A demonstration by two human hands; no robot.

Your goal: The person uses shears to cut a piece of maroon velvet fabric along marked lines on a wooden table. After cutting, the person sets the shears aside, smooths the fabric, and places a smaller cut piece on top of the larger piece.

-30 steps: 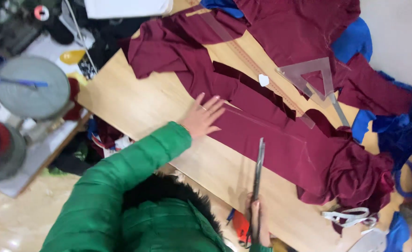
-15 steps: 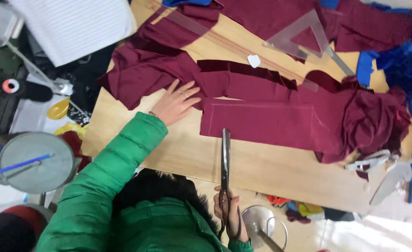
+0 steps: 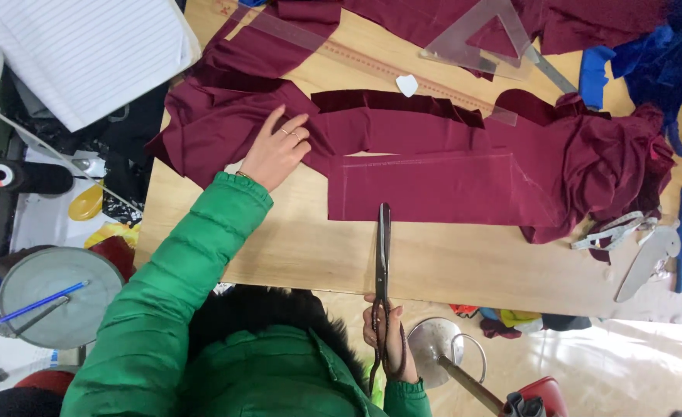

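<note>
Two hands at a wooden desk — left hand spread open, flat on maroon cloth; right hand, grip closed through the handles of long scissors, blades shut, tips touching the cloth's near edge. Cutting well likely means pinning the cloth taut — following the chalk line.

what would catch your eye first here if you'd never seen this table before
The maroon fabric sprawls across the wooden table, bunched into a heap at its right end. The left hand, in a bright green sleeve, lies flat on the cloth, while the right hand holds long scissors at the table's near edge, tips at the cloth's edge. Clear rulers rest at the far side.
</note>
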